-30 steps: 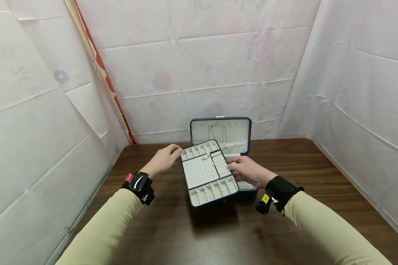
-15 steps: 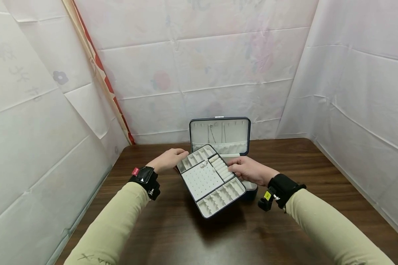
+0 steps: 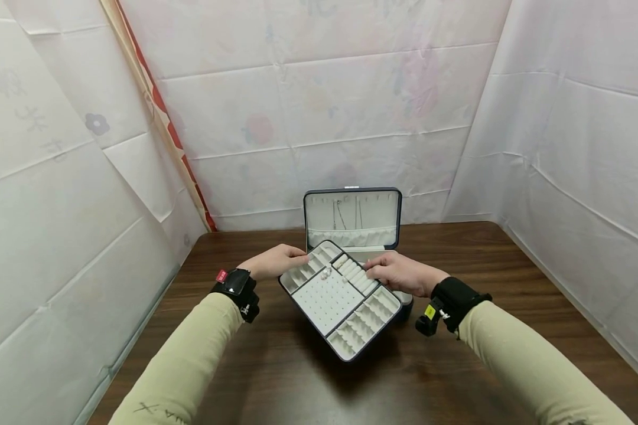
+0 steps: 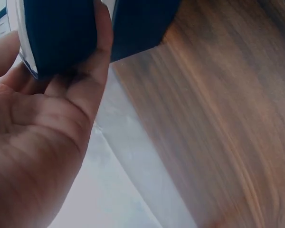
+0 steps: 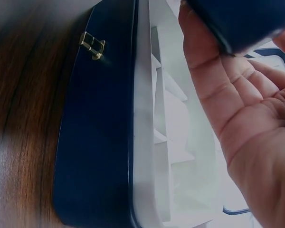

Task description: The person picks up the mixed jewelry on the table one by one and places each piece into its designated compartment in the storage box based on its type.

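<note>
A navy jewelry tray [image 3: 326,304] with white compartments and ring rolls is held up at a slant in front of the opened jewelry box [image 3: 377,211]. My left hand [image 3: 271,261] grips its far left corner, thumb on top; the left wrist view shows fingers beneath the tray's navy underside [image 4: 59,38]. At the upper right edge, beside the ring rolls, my right hand [image 3: 404,274] pinches the tray. Small earrings [image 3: 326,273] sit on the perforated panel. In the right wrist view, the box base [image 5: 97,133] stands below, its white dividers exposed, a gold clasp [image 5: 92,45] on its front.
Necklaces [image 3: 339,215] hang inside the upright lid. The dark wooden table [image 3: 276,366] extends around the box, with white patterned sheets [image 3: 298,118] behind it and along both sides.
The tray has turned counterclockwise in the head view, its near end swinging right and toward me. My left hand has shifted slightly right, its thumb now over the tray's corner; the right hand barely moved.
</note>
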`<state>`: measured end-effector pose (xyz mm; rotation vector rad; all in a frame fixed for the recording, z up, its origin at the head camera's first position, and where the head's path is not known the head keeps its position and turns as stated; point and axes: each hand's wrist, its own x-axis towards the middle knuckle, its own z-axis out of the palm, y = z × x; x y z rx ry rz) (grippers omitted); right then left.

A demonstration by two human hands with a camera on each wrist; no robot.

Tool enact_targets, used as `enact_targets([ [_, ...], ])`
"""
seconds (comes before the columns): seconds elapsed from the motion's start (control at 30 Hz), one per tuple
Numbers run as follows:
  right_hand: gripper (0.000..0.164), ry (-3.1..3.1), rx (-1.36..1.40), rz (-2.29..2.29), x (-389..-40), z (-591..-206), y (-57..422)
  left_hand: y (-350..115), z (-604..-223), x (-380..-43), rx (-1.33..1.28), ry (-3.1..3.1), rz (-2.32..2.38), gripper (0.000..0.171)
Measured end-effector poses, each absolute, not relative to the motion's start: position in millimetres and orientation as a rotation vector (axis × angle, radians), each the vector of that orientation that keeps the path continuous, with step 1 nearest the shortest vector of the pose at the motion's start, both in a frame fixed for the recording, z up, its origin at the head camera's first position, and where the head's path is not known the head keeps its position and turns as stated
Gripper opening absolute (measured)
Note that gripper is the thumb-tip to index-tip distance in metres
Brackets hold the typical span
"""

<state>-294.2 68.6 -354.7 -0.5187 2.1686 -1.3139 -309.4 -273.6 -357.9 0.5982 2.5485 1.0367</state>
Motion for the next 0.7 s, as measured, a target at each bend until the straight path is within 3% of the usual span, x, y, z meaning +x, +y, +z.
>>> enact_targets([
  [0.7, 0.045, 2.106, -0.411, -1.452, -300, -350, 78, -281, -363, -296, 0.579, 2.472, 1.262, 0.028],
])
